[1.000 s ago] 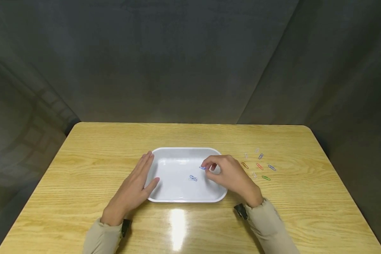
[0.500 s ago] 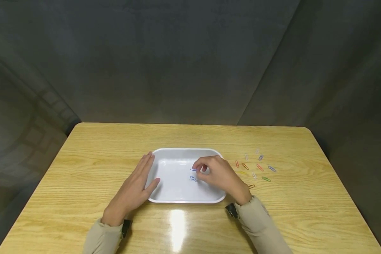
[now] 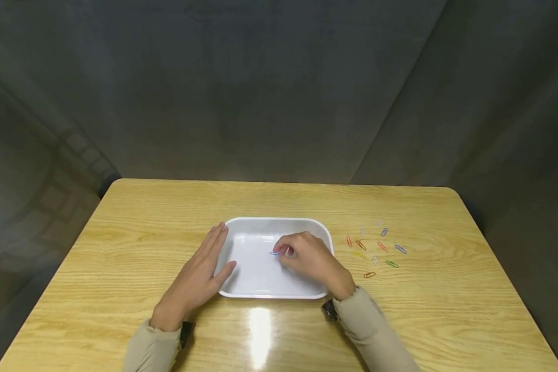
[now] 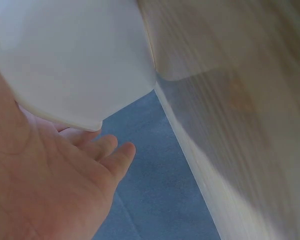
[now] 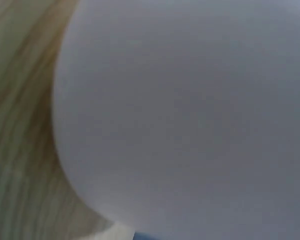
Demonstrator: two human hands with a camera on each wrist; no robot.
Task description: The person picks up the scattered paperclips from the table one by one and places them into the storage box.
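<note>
A white tray [image 3: 251, 295] lies on the table. Along its left rim rests my left hand [image 3: 190, 281], fingers straight and thumb spread over the inside; the left wrist view shows that hand's palm and fingers [image 4: 65, 165] against the tray's outer wall [image 4: 75, 60]. Over the tray's middle, my right hand [image 3: 309, 261] pinches a blue paper clip [image 3: 273, 253] between thumb and fingertips. The spot where other blue clips lay in the tray is now behind this hand. In the right wrist view the tray wall [image 5: 180, 125] fills most of the picture, and no fingers show.
Right of the tray, several loose paper clips lie scattered: green [image 3: 392, 264], yellow [image 3: 360, 254], blue [image 3: 400, 249], red [image 3: 349, 241], brown [image 3: 369, 275] and pale [image 3: 374, 259] ones. Dark curtains [image 3: 242, 93] stand behind the wooden table [image 3: 158, 206].
My right hand has moved left across the tray with the blue paper clip, uncovering more clips on the table and covering those inside the tray. My left hand stays on the rim.
</note>
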